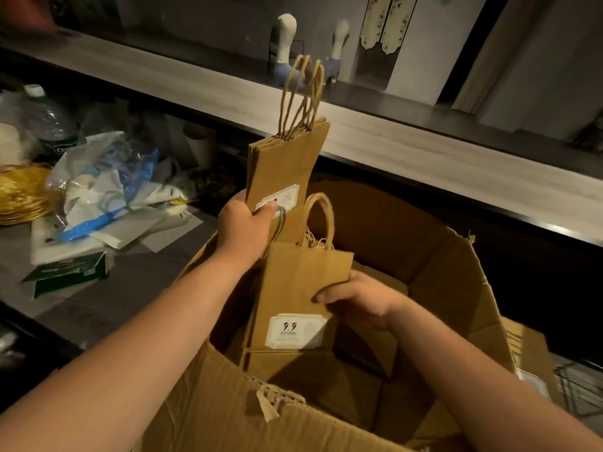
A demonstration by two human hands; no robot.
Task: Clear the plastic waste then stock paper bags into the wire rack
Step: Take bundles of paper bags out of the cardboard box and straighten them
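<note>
Bags are coming out of the cardboard box (pixel 456 288) now. The left hand (pixel 243 230) grips a bundle of paper bags (pixel 280 171) held upright above the box, thumb pressed on the label. The right hand (pixel 362 300) pinches a single paper bag (pixel 293 288) by its edge, fingers curled. Plastic waste (pixel 107 190) lies heaped on the bench (pixel 130 288), seemingly uncleared. The wire rack (pixel 577 389) peeks in lower right; stocking looks barely begun.
</note>
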